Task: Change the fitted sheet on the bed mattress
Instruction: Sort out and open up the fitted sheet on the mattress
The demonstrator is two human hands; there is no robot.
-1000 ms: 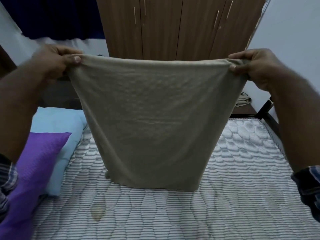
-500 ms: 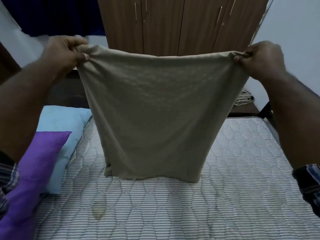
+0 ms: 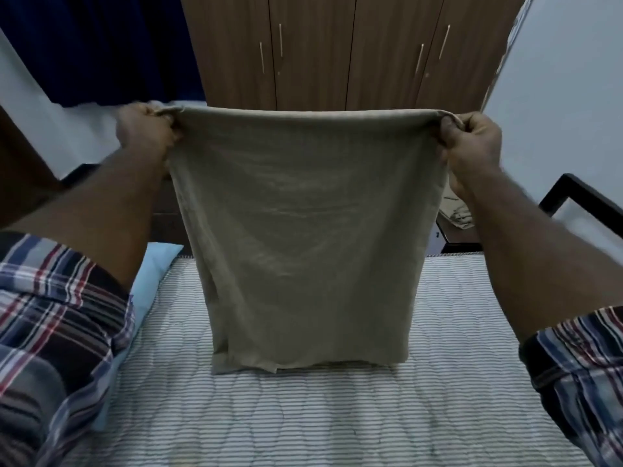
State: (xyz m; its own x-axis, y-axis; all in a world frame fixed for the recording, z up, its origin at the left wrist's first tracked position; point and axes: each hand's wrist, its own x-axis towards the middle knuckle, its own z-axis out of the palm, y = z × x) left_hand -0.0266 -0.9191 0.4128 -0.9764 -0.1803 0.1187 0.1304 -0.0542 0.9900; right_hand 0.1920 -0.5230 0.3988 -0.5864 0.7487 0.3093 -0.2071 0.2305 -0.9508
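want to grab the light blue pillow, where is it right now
In the head view the light blue pillow lies at the mattress's left edge, below the left forearm.

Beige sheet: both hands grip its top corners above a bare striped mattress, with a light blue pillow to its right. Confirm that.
Wrong side. The head view shows the light blue pillow left of the beige sheet. Both the left hand and right hand do grip its corners above the striped mattress.

light: dim, cool, even
shadows: soft, faint
blur: left hand (image 3: 143, 131) smeared
distortion: wardrobe (image 3: 337, 48) lines bowed at edges
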